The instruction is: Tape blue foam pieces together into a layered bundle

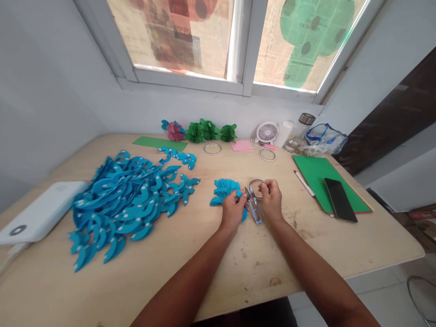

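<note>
My left hand (232, 210) is closed on a small stack of blue paper cut-outs (225, 189) lying on the wooden table (218, 272). My right hand (271, 198) is closed on a roll of clear tape (255, 187), held just right of the stack. Blue thread snips (254, 208) lie between the two hands, points toward the stack. A big heap of matching blue cut-outs (126, 200) covers the table's left half.
A white box (41, 211) sits at the far left edge. A green board (327, 181) with a dark phone (339, 200) and a pen (304, 183) lies right. Green and pink paper flowers (204, 131), tape rolls (212, 148), a small fan (267, 132) and jars stand along the wall.
</note>
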The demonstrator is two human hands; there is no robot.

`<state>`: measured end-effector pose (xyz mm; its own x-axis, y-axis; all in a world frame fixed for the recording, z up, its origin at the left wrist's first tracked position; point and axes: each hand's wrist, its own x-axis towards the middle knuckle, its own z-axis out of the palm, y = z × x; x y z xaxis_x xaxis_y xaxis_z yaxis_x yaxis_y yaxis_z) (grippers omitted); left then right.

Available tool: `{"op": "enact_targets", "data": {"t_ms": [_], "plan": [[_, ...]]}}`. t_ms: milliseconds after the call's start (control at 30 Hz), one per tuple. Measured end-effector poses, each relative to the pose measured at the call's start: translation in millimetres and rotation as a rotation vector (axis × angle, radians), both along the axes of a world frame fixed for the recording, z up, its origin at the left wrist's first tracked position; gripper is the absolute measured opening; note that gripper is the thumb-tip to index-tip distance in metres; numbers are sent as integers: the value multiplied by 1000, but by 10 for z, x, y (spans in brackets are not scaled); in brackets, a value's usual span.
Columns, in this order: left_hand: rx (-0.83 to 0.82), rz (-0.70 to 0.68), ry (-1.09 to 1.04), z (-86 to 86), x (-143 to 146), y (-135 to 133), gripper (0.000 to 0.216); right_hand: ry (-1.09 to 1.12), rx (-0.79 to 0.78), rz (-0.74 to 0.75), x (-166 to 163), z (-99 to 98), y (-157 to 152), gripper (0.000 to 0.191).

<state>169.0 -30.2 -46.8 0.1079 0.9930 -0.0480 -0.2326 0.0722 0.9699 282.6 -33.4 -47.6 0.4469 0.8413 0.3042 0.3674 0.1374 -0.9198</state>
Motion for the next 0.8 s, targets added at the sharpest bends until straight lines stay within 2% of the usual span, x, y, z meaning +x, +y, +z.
{"op": "enact_targets", "data": {"t_ms": [133,333,600,800], "plan": [[3,0,-5,-25,3,8,15,97,-33,51,1,-23,27,14],[-2,-2,-16,-28,7,6,15,231,-96,216,-43,-22,-4,14],[-1,1,-13,-12,-2,-5,12,114,-109,318,49,25,1,12],[-4,-5,-15,2,-1,-11,13,68,-94,265,44,-11,2,11]]}}
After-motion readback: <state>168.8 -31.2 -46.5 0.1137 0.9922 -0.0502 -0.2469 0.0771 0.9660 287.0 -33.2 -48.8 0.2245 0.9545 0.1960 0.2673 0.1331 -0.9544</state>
